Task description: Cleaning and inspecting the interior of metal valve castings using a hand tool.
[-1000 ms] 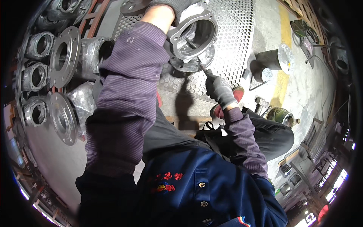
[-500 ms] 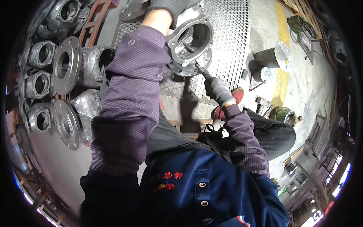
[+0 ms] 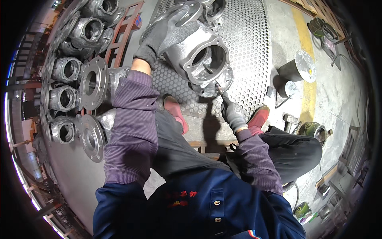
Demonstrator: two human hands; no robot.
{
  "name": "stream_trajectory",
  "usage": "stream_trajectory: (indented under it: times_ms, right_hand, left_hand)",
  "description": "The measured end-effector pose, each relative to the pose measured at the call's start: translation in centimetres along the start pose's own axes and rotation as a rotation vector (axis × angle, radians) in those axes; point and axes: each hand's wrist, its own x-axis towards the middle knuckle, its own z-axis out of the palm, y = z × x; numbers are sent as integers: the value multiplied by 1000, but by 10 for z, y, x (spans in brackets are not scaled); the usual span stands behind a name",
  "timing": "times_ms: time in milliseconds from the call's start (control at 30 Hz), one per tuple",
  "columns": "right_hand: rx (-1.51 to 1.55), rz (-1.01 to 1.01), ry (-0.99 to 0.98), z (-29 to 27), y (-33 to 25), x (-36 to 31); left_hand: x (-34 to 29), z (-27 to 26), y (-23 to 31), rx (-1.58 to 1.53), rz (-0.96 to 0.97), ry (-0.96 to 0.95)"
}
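A grey cast metal valve body (image 3: 181, 53) lies tilted on a perforated metal plate, its round opening turned toward me. My left hand (image 3: 161, 38), in a dark grey glove, grips it at the far-left end, by a round flange (image 3: 190, 12). Part of the fingers' hold is hidden from view. In my gloved right hand (image 3: 234, 113) is a thin rod-like tool (image 3: 219, 90), closed in the fingers. The tool's tip meets the lower flange (image 3: 207, 91) near the opening's bottom edge; its exact kind is not clear.
Several similar valve bodies (image 3: 63, 98) with flanges stand to the left beside a red metal frame (image 3: 126, 38). Another casting (image 3: 215, 8) sits beyond mine on the perforated plate (image 3: 248, 47). Metal cylinders (image 3: 296, 67), a hammer (image 3: 288, 122) and a greenish round part (image 3: 312, 130) lie on the right.
The view has shifted, so the casting and more of my left hand now show lower in the picture. My right hand still holds the tool against the lower flange.
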Motion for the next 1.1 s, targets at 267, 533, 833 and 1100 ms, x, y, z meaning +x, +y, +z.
stream_trajectory:
  times_ms: [267, 533, 833, 1100]
  right_hand:
    - [321, -84, -241, -73, 23, -9]
    - [345, -165, -183, -113, -55, 18]
    - [909, 219, -334, -126, -31, -48]
    - [640, -60, -377, -116, -48, -22]
  left_hand:
    - [10, 6, 6, -195, 44, -28]
    - [14, 12, 13, -52, 241, 16]
    - [6, -3, 25, 185, 421, 65]
    - [4, -17, -27, 263, 132, -1]
